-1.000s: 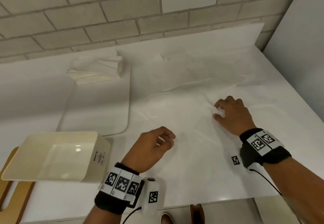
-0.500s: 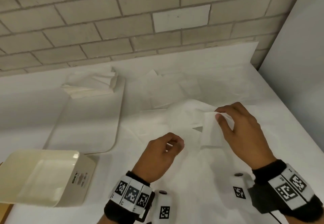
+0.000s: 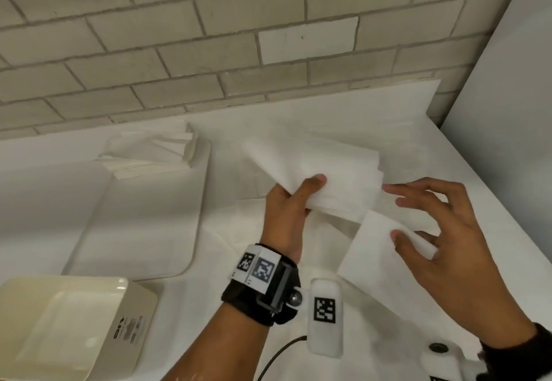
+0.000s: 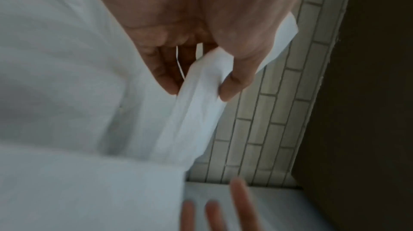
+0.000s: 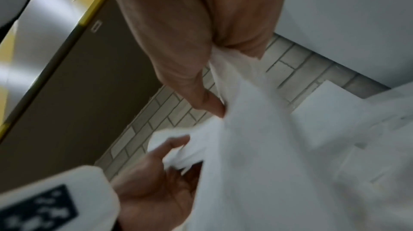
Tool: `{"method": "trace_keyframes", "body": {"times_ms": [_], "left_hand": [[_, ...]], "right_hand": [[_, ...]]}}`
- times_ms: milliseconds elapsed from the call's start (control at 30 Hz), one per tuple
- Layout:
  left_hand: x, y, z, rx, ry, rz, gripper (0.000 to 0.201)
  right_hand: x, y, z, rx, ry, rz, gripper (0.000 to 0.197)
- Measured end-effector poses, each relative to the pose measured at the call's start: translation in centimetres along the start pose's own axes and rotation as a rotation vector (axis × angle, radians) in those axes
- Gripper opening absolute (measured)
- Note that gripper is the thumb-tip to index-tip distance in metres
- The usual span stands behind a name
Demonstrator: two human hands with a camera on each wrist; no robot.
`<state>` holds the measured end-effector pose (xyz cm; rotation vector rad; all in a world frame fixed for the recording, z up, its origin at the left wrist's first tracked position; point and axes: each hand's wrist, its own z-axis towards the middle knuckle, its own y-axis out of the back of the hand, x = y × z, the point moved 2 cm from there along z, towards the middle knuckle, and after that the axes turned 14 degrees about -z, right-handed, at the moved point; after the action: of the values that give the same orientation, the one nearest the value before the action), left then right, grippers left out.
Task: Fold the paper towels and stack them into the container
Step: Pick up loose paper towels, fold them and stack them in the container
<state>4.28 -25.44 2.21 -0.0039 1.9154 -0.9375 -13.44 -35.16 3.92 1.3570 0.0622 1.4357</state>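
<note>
A white paper towel point(image 3: 337, 171) hangs in the air between both hands above the table. My left hand point(image 3: 310, 189) grips one bunched end, thumb on top; the left wrist view shows that hand point(image 4: 198, 90) with thumb and fingers pinching the towel point(image 4: 196, 120). My right hand point(image 3: 412, 231) pinches the lower flap with its thumb, its other fingers spread; the right wrist view shows the thumb point(image 5: 210, 104) against the towel point(image 5: 257, 146). The cream container point(image 3: 134, 321) lies tipped at the front left, with nothing in it that I can see.
A stack of folded towels point(image 3: 152, 153) sits at the far end of a white tray point(image 3: 143, 225) left of the hands. White sheets cover the table point(image 3: 373, 336). A brick wall point(image 3: 209, 52) stands behind and a grey panel point(image 3: 507, 112) on the right.
The right hand lifted the towel off the table. The left hand rose from the table and took hold of the towel's other end. The view tilted up toward the wall.
</note>
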Motion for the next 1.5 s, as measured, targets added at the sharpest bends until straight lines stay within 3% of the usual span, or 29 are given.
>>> {"method": "trace_keyframes", "body": {"times_ms": [133, 233, 333, 433, 500, 600, 667, 733, 833, 1000, 1067, 1100, 1200, 1300, 1333, 1400, 1500], "left_hand": [[-3.3, 2.4, 0.8, -0.101, -0.201, 0.120, 0.034], [-6.3, 4.5, 1.3, -0.167, -0.291, 0.290, 0.028], [-7.5, 5.3, 0.8, -0.131, -0.213, 0.345, 0.020], [-5.3, 5.1, -1.2, 0.024, -0.136, 0.598, 0.017], [-3.3, 5.1, -3.0, 0.151, -0.023, 0.637, 0.029], [-1.7, 6.6, -4.6, 0.252, 0.130, 0.505, 0.052], [-1.7, 7.7, -5.6, 0.287, 0.160, 0.459, 0.057], [-2.0, 8.5, -6.3, 0.273, 0.099, 0.514, 0.060], [-2.8, 9.3, -6.8, 0.148, 0.004, 0.531, 0.058], [-3.9, 10.2, -6.6, 0.001, -0.080, 0.502, 0.025], [-3.9, 10.3, -6.6, -0.019, -0.081, 0.520, 0.016], [-3.8, 10.4, -6.6, -0.028, -0.079, 0.528, 0.014], [-3.5, 10.9, -6.2, -0.077, -0.029, 0.491, 0.015], [-3.5, 11.3, -5.9, -0.097, 0.015, 0.477, 0.021], [-3.5, 11.3, -6.0, -0.079, 0.019, 0.469, 0.025], [-3.5, 11.1, -6.4, -0.035, 0.009, 0.454, 0.031], [-3.8, 10.9, -7.3, 0.020, 0.029, 0.418, 0.032]], "right_hand": [[0.0, 2.3, 0.6, 0.040, -0.033, 0.090, 0.057], [1.7, 4.4, 2.0, 0.092, -0.054, 0.409, 0.039], [2.6, 4.1, 4.1, 0.112, -0.074, 0.545, 0.032], [2.1, 0.5, 5.6, 0.249, -0.249, 0.617, 0.029], [1.5, -2.8, 5.8, 0.352, -0.356, 0.574, 0.026], [1.3, -6.9, 5.1, 0.435, -0.524, 0.563, 0.020], [1.6, -8.7, 4.4, 0.478, -0.626, 0.602, 0.016], [2.3, -10.1, 3.9, 0.527, -0.683, 0.643, 0.015], [3.4, -11.6, 3.1, 0.598, -0.674, 0.577, 0.013], [4.8, -12.1, 1.4, 0.709, -0.648, 0.631, 0.024], [4.7, -11.8, 0.7, 0.715, -0.625, 0.763, 0.063], [4.6, -11.8, 0.4, 0.713, -0.608, 0.809, 0.066], [5.0, -11.1, 0.2, 0.700, -0.563, 0.777, 0.047], [4.9, -10.2, 0.1, 0.718, -0.499, 0.779, 0.072], [5.0, -10.0, 0.1, 0.708, -0.467, 0.768, 0.072], [5.5, -9.8, -0.4, 0.652, -0.418, 0.687, 0.049], [6.0, -10.3, -0.6, 0.473, -0.322, 0.412, 0.029]]}}
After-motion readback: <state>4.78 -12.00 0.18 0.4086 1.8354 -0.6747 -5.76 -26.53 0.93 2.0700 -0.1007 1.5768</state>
